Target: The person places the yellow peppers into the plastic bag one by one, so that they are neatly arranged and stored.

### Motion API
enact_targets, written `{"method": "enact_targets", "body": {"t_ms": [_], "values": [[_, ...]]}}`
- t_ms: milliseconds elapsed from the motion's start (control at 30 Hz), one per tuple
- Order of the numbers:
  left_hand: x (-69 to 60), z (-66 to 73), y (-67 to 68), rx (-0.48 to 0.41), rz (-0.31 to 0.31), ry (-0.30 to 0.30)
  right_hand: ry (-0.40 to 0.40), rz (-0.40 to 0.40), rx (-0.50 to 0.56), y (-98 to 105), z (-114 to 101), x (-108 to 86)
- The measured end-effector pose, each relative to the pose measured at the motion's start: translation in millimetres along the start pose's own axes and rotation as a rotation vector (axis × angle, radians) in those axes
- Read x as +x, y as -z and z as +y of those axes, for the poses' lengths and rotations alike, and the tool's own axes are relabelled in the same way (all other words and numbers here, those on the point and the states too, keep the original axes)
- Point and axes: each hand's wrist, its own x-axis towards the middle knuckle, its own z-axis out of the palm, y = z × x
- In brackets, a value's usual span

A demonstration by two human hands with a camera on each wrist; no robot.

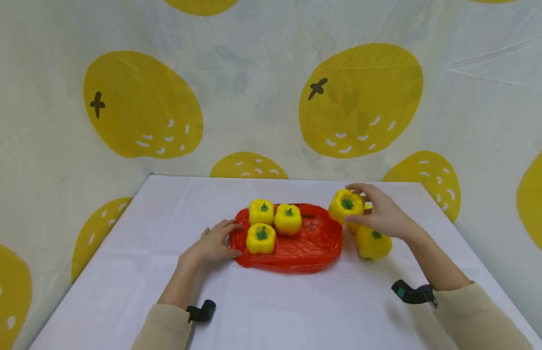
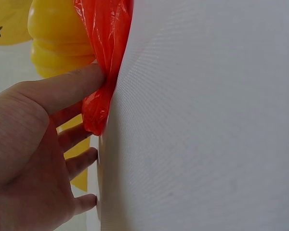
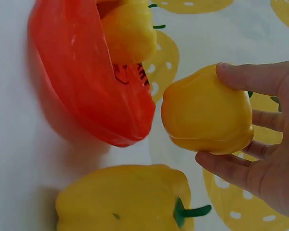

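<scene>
My right hand (image 1: 387,212) grips a yellow bell pepper (image 1: 343,206) between thumb and fingers, lifted near the right end of a red plastic bag (image 1: 306,250). The same held pepper (image 3: 207,110) shows in the right wrist view, its bottom toward the bag. At the bag's left end, my left hand (image 1: 216,241) holds the edge; in the left wrist view the thumb lies on the red plastic (image 2: 103,43) with fingers behind it. On the bag sit three yellow bell peppers: one at the back left (image 1: 261,212), one beside it (image 1: 288,219) and one in front (image 1: 260,238).
Another yellow bell pepper (image 1: 373,242) lies on the white table (image 1: 271,311) right of the bag. Behind the held pepper, a bit of yellow shows, mostly hidden by the right hand. A fruit-patterned sheet (image 1: 253,97) hangs beyond the table.
</scene>
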Motion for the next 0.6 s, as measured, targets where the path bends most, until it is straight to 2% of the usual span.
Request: {"method": "enact_targets", "body": {"t_ms": [600], "values": [[-2.0,1.5,0.7,-0.003,-0.001,0.001,0.014,-0.038,0.027,-35.0,-11.5,-0.6]]}}
